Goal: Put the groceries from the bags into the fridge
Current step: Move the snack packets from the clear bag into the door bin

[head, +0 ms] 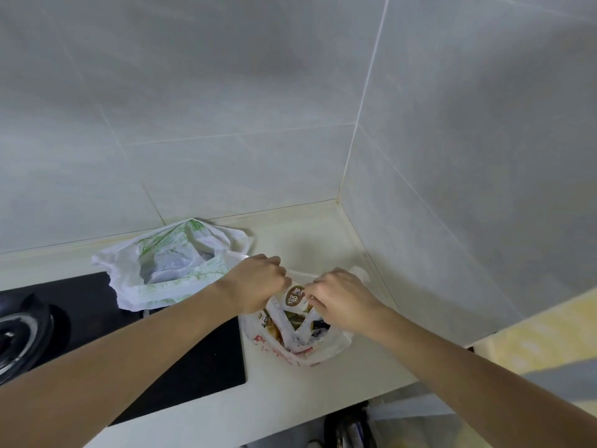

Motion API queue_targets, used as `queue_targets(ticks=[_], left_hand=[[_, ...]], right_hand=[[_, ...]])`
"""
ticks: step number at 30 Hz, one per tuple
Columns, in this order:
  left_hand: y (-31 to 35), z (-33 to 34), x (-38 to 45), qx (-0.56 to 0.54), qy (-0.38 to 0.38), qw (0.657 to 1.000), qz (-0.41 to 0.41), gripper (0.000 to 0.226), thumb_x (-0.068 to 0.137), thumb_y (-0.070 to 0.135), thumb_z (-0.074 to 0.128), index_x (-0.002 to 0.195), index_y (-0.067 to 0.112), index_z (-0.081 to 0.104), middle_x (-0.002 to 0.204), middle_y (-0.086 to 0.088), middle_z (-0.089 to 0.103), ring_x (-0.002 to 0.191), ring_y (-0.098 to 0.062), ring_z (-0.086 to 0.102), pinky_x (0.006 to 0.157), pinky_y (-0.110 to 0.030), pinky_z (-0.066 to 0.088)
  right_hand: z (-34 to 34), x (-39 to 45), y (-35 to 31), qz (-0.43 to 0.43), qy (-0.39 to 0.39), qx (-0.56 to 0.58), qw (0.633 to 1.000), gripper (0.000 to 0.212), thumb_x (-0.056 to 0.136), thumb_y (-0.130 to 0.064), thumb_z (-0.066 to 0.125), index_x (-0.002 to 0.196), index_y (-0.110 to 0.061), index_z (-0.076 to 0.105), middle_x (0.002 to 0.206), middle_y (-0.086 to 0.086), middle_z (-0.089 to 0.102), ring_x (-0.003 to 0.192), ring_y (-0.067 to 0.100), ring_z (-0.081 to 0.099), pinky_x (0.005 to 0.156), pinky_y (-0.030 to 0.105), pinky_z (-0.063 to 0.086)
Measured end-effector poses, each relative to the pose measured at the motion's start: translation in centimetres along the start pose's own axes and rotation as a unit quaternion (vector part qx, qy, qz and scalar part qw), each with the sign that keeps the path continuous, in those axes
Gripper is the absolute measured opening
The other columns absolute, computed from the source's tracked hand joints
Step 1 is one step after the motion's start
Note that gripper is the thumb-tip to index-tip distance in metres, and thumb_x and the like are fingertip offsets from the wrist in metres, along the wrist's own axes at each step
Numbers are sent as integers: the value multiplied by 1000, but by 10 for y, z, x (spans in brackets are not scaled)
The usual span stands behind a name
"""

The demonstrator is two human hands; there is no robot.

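Gripping the rim of a red-printed white plastic grocery bag [300,344], left hand [261,279] and right hand [339,299] pinch it on a pale countertop [316,240] beside a green-printed white plastic bag [168,263].

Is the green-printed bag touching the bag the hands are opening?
Cannot tell. In the head view the left hand and its forearm cover the stretch between the green-printed bag and the red-printed bag, hiding any contact or gap.

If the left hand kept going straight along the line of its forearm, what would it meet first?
Probably nothing before the tiled wall. The left hand, gripping the red-printed bag, points up-right across bare countertop toward the corner. The green-printed bag seems left of that line; depth is unclear.
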State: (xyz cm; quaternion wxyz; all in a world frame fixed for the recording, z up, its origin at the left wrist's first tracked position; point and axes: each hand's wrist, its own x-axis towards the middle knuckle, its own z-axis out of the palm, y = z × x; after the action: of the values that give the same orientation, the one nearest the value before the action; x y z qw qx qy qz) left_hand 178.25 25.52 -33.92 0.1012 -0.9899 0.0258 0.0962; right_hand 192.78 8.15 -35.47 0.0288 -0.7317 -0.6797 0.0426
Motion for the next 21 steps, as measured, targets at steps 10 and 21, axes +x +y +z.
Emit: queue_targets(ticks=[10,21], left_hand=[[4,66,2,27,-129,990,-49,41,104,45,41,125,16,59,115,-8,66,110,-27,57,95,-41,46],[-3,155,-14,-138,-44,989,15,66,88,55,67,144,29,41,132,5,53,116,-14,58,95,-33,52]], right_hand=[[60,-45,35,159,-24,-99,982,26,70,-35,88,84,-21,71,67,-4,67,59,21,64,72,36,54],[125,-65,57,147,-121,50,981,110,67,-71,80,153,-34,21,158,-2,29,134,24,46,106,37,47]])
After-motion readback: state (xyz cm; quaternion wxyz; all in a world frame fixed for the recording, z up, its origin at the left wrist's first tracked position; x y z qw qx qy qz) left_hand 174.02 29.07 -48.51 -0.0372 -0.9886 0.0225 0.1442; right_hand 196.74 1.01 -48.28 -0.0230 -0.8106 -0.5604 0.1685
